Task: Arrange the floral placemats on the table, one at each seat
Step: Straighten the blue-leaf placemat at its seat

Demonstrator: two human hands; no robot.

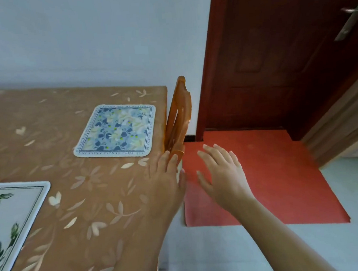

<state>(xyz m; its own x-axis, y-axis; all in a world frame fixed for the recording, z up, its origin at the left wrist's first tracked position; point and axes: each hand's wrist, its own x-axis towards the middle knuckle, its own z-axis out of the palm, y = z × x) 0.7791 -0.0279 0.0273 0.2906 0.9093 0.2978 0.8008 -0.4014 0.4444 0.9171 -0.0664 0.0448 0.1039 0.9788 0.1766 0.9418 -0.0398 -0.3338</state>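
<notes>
A blue-and-yellow floral placemat (116,131) lies flat near the far right corner of the table (78,214), in front of an orange wooden chair (178,118) pushed against the table's right edge. A second, white placemat with green flowers (13,216) lies at the near left, cut off by the frame. My left hand (168,178) hovers over the table's right edge with straight fingers, its fingertips at the chair's back. My right hand (220,172) is spread flat in the air beyond the table, above the red mat. Neither hand holds anything.
The table has a brown cloth with a pale leaf pattern. A red floor mat (271,182) lies to its right before a dark red door (274,56). A pale wall runs behind the table; light tiled floor shows at bottom right.
</notes>
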